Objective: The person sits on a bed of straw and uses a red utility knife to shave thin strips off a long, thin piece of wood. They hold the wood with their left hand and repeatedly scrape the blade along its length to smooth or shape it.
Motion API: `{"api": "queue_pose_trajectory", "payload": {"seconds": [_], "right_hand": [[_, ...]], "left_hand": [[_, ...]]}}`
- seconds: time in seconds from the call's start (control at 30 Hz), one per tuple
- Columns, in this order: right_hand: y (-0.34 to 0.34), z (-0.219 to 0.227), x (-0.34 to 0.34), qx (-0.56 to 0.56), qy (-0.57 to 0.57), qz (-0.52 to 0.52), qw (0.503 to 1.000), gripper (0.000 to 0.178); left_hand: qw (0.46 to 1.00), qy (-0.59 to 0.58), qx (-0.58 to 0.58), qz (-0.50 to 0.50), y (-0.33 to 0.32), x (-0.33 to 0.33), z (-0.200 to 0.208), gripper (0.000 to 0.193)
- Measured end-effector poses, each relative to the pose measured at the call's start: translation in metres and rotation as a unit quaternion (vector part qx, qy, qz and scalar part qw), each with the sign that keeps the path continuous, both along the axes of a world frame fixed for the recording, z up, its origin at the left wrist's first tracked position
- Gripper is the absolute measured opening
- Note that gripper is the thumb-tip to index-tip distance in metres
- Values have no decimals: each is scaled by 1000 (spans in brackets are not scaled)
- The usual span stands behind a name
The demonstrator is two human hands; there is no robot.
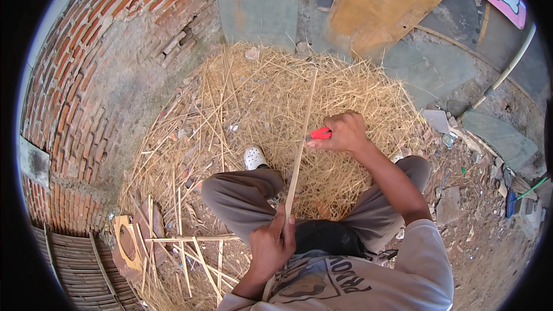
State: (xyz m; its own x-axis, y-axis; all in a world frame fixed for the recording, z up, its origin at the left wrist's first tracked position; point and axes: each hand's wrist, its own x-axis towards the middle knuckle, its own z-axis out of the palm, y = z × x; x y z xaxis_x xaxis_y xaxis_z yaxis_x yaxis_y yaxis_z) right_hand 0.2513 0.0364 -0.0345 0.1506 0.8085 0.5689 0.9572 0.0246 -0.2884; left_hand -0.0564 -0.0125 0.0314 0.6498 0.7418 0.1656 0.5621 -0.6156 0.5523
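Observation:
My left hand (pixel 273 242) is closed around the lower end of a long, flat, pale bamboo strip (pixel 299 155), close to my lap. The strip slants up and away over the pile of shavings, and its far end is free. My right hand (pixel 344 131) grips a red cutter knife (pixel 320 133) with a dark part along it. Its front end is at the strip's right edge, about midway along; the blade is too small to make out, and I cannot tell whether it touches.
A heap of thin bamboo shavings (pixel 340 92) spreads between and beyond my legs. Loose bamboo strips (pixel 187 238) lie at lower left, beside a yellowish board with a round hole (pixel 127 242). A brick wall (pixel 75 98) rises at left; boards (pixel 397 6) lean at the back.

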Motion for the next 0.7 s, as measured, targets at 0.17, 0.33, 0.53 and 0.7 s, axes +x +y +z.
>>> {"api": "queue_pose_trajectory", "payload": {"seconds": [0.17, 0.33, 0.53, 0.7], "right_hand": [[9, 9, 42, -62, 27, -129, 989, 73], [15, 18, 81, -52, 21, -195, 979, 78], [1, 22, 148, -121, 211, -342, 908, 87], [-12, 28, 38, -140, 233, -118, 955, 74]], "left_hand": [[998, -5, -59, -26, -13, -7, 0, 36], [996, -30, -71, -38, -13, -6, -1, 36], [937, -143, -318, 29, -12, -16, -17, 33], [854, -227, -468, 16, 12, -7, -17, 38]]}}
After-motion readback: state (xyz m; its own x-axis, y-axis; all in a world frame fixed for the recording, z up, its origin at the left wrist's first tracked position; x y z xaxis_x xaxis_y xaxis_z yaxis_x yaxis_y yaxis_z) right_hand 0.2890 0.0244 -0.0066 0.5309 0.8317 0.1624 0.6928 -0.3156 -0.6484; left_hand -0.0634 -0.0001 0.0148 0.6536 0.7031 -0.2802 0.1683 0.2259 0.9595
